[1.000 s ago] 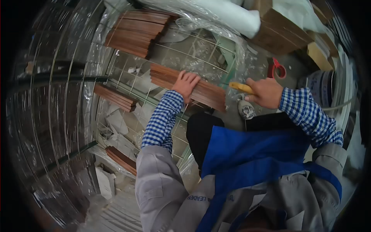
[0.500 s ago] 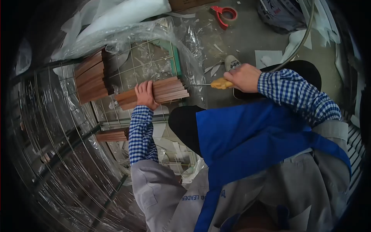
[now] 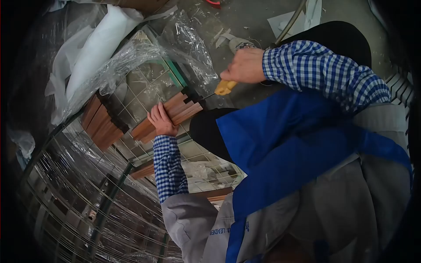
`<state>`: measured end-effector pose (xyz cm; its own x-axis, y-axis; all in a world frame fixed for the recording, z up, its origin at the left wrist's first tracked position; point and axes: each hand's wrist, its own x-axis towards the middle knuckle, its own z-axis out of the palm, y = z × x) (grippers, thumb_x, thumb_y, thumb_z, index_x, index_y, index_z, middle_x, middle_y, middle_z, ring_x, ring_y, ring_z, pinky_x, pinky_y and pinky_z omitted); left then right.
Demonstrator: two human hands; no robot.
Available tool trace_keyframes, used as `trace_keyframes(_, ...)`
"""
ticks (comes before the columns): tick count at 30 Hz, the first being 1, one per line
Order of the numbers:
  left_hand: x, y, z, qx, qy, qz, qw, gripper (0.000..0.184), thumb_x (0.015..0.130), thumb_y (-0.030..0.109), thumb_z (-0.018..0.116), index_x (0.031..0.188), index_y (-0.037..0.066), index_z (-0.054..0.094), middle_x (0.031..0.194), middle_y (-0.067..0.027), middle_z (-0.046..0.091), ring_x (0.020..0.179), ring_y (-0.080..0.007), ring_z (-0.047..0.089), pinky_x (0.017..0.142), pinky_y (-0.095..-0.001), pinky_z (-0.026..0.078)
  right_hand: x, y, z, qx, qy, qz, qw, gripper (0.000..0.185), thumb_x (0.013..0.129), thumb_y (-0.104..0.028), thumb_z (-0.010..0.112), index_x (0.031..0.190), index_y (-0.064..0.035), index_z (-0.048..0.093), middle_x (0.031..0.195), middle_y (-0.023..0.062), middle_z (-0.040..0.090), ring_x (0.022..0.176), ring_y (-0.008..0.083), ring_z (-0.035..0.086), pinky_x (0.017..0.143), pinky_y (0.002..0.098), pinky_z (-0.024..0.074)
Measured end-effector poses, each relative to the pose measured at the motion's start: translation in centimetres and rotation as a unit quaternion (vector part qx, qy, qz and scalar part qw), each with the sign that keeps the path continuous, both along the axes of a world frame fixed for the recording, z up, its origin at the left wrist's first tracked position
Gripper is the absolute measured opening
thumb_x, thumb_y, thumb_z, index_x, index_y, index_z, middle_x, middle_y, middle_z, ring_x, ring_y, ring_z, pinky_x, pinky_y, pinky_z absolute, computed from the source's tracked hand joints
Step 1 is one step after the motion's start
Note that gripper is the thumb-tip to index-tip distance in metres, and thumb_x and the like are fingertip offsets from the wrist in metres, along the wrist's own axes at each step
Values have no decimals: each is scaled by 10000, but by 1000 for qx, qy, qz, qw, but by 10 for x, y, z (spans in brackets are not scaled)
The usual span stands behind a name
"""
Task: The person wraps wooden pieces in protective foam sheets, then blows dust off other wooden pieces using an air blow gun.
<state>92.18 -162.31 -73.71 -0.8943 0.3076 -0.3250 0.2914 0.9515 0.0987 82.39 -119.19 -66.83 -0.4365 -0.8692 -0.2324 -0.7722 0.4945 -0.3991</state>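
Note:
My left hand [image 3: 162, 121] grips a stack of reddish-brown wood-look strips [image 3: 175, 110], its fingers lying across the top. The strips rest on a wire mesh frame, and their right ends look partly dark. My right hand [image 3: 244, 65] is closed round the yellow handle [image 3: 225, 87] of a tool with a thin metal shaft. That shaft points at the strip ends; its tip is hard to make out. Left of my left hand sits another stack of brown strips [image 3: 98, 125] with dark ends. A smaller bundle of strips [image 3: 144, 170] lies nearer my forearm.
Clear plastic film [image 3: 144, 48] drapes over the frame beside a white foam roll [image 3: 103, 46]. Wire mesh [image 3: 92, 206] rises at the left. A hose [image 3: 293, 22] runs behind my right hand. Paper scraps lie on the floor [image 3: 245, 19], near my shoe [image 3: 240, 43].
The view has turned and shifted. The held stack's right ends, pale before, now look partly dark. My right hand and the yellow-handled tool are tilted further down; my left hand keeps its hold.

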Motion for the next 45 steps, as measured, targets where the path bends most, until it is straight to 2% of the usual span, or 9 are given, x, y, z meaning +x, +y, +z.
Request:
trace_keyframes(11,1,4,-2,11,51,-40,998,1029,712,28,733,1564,-1,156,1611,-290,156,1494,-475,175,1188,-657,116,8,1,-7,9,6,30,1000,112,862,-153,597,914,-74,537,730,87,654,679,293,695,544,405,557)
trace_keyframes(14,1,2,-5,-3,67,-54,996,1187,629,41,825,1573,0,106,1627,-270,128,1517,-443,129,1211,-616,98,9,0,-4,3,4,18,1000,112,867,-153,597,916,-72,538,735,90,654,688,294,697,550,406,559)
trace_keyframes(16,1,3,-3,13,61,-47,997,999,728,2,704,1562,-7,156,1617,-295,138,1498,-478,165,1192,-651,115,7,-1,-3,2,14,10,1000,111,869,-153,596,919,-71,539,735,92,654,692,295,697,553,406,560)
trace_keyframes(20,0,3,-3,3,53,-47,997,1029,714,13,719,1564,-12,140,1622,-295,120,1504,-476,146,1195,-646,110,9,-1,-5,13,38,-15,999,121,864,-153,601,921,-67,538,726,92,654,684,292,697,561,401,560)
trace_keyframes(22,-1,4,1,-3,31,-41,999,1121,679,97,799,1565,-15,123,1626,-294,98,1513,-472,111,1200,-641,92,10,0,-4,5,50,-42,998,122,862,-151,603,920,-66,537,723,92,653,681,290,697,565,401,561)
trace_keyframes(24,-1,7,6,5,19,-31,999,1175,651,147,837,1565,-17,117,1627,-293,91,1515,-470,97,1201,-639,83,9,1,-5,46,11,30,998,130,854,-148,614,918,-68,533,710,88,644,676,287,698,572,407,562)
trace_keyframes(28,-2,8,6,13,10,-26,1000,1300,590,274,908,1567,-20,102,1627,-295,87,1517,-470,75,1204,-637,64,15,-3,-8,9,6,-20,1000,131,858,-153,611,922,-70,534,709,88,637,677,287,699,581,410,563)
trace_keyframes(37,-1,14,5,43,35,-40,998,1277,634,319,881,1572,-30,88,1627,-305,80,1520,-467,62,1196,-647,59,1,-10,2,6,25,-87,996,146,868,-148,605,964,-62,536,768,101,651,684,282,695,595,398,566)
trace_keyframes(45,-2,10,8,13,-11,-10,1000,1259,680,352,875,1578,-20,76,1642,-282,22,1529,-449,13,1204,-633,43,-4,-18,-13,44,56,-30,997,164,885,-141,596,1009,-51,539,856,109,664,748,268,699,655,382,566)
